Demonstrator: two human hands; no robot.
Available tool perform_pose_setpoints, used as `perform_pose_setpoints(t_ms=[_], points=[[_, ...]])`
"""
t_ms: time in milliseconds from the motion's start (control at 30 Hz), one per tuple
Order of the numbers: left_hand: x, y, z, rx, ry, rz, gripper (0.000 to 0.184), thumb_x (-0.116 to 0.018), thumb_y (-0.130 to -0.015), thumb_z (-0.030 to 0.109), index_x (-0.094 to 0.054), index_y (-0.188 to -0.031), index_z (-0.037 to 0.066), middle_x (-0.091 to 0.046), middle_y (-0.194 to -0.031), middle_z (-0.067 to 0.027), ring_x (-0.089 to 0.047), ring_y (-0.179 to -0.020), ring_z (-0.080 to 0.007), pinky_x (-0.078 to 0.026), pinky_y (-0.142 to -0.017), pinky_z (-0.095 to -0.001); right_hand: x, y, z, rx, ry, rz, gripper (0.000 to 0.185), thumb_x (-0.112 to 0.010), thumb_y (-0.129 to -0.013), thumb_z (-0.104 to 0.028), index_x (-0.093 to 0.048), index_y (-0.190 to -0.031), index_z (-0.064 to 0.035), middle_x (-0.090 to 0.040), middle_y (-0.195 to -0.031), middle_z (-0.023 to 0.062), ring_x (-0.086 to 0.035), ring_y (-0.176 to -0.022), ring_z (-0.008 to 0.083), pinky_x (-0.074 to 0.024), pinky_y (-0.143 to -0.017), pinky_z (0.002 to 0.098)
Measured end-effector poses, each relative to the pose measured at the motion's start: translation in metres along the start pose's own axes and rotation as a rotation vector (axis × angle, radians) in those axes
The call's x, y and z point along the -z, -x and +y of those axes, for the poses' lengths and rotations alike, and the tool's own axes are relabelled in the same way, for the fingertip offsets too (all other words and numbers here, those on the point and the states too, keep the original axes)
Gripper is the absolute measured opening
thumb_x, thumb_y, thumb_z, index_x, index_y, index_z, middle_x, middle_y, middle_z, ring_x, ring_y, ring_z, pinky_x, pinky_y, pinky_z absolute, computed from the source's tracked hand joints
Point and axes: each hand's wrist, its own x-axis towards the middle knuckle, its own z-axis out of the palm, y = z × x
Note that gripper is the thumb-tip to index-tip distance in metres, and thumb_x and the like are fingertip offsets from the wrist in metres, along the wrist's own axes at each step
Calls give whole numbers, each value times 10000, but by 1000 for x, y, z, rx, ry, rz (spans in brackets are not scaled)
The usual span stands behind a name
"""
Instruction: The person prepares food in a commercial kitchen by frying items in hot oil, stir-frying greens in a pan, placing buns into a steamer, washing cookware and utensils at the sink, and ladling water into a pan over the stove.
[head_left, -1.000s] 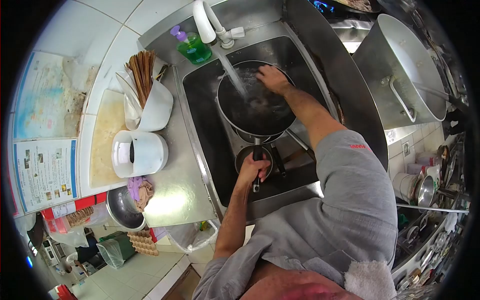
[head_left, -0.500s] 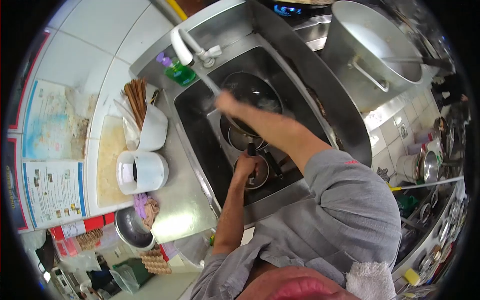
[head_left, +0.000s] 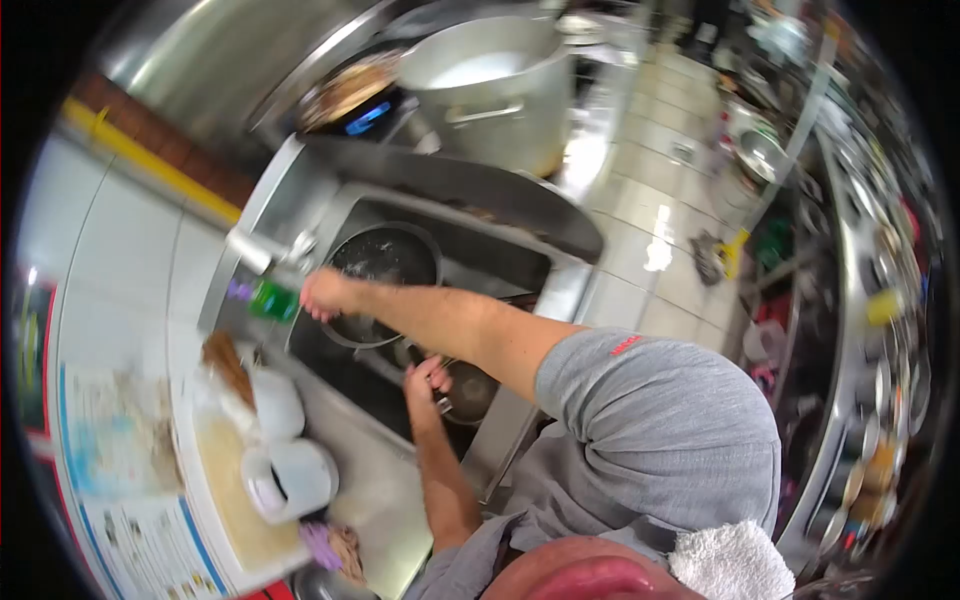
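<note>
Sticks (head_left: 228, 365) stand in a holder (head_left: 277, 405), near a bottle (head_left: 272, 300) of green liquid. The right hand (head_left: 330, 294) is blurred by the pan (head_left: 388, 258); I cannot tell its grip. The pan, in the sink (head_left: 492, 262), looks wet: likely stiff, slippery, fairly heavy, best held by its handle (head_left: 415, 353), which the left hand (head_left: 428, 380) grips. The pot's (head_left: 500, 115) contents are unclear.

Head camera, one: you are looking forward and down through a wide round view, your grey sleeve (head_left: 670, 410) filling the near foreground, the sink (head_left: 500, 255) lying beyond, floor tiles (head_left: 625, 290) stretching farther off.
</note>
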Motion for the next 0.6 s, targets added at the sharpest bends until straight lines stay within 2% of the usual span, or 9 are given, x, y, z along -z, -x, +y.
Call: perform_pose_setpoints(t_ms=[33, 67, 100, 133, 233, 333, 433, 500, 600], points=[[5, 0, 1, -13, -122, 67, 131, -594, -724, 55, -464, -742, 61, -382, -505, 15, -360, -373, -99, -279, -344, -257, 35, -14, 34, 49, -129, -382, 146, -488, -783, -105, -599, -816, -15, -565, -613, 96, -559, -481, 214, -438, -381, 327], [8, 3, 5, -37, -286, 86, 144, -601, -707, 51, -460, -708, 81, -364, -492, 23, -345, -374, -99, -270, -347, -255, 34, 34, 10, -55, -7, -173, 134, -533, -722, -75, -626, -814, -47, -592, -647, 104, -580, -532, 227, -459, -441, 337], [14, 8, 6, -19, -316, 103, 163, -605, -695, 52, -447, -679, 91, -347, -485, 28, -326, -379, -91, -274, -350, -256, 29, 68, 3, 248, 709, 122, 139, -533, -676, -40, -634, -766, -73, -609, -674, 103, -595, -615, 228, -476, -531, 346], [18, 13, 9, -39, -422, 178, 156, -600, -701, 54, -449, -694, 91, -347, -493, 28, -310, -384, -82, -279, -355, -255, 37, 104, -14, 179, 916, 176, 147, -504, -653, -18, -625, -711, -79, -616, -689, 100, -595, -677, 220, -472, -597, 339], [45, 23, 8, -79, -695, 112, 84, -533, -712, 26, -457, -720, 62, -372, -477, -1, -349, -368, -100, -306, -312, -260, 60, 231, -62, 339, 828, 341, 102, -467, -609, 7, -538, -615, -66, -551, -589, 98, -547, -600, 251, -405, -541, 376], [54, 41, 6, -58, -928, 165, 68, -478, -677, -4, -420, -697, 24, -370, -451, -44, -367, -320, -141, -348, -285, -290, 92, 335, -85, 429, 1020, 502, 67, -498, -676, -58, -469, -616, -51, -484, -560, 128, -474, -535, 261, -379, -525, 394], [69, 59, -8, -82, -1002, 232, 139, -524, -690, -15, -426, -783, 18, -392, -490, -43, -368, -334, -130, -357, -284, -274, 134, 437, -82, 226, 978, 818, 79, -492, -707, -50, -457, -638, -35, -452, -545, 106, -448, -520, 204, -380, -516, 367], [52, 92, -8, -61, -1175, 282, 527, -631, -763, 153, -429, -1204, -52, -592, -790, -263, -592, -595, -303, -491, -510, -361, 156, 505, -73, 201, 956, 992, 72, -470, -724, -37, -450, -655, -23, -445, -564, 114, -437, -539, 197, -377, -521, 356], [13, 130, -12, -112, -1304, 479, 441, -635, -750, 135, -469, -1102, -73, -597, -779, -227, -575, -587, -286, -469, -518, -376, 185, 604, -45, -127, 1123, 1189, 44, -484, -695, -42, -491, -735, -25, -525, -653, 145, -533, -647, 288, -419, -601, 404]])
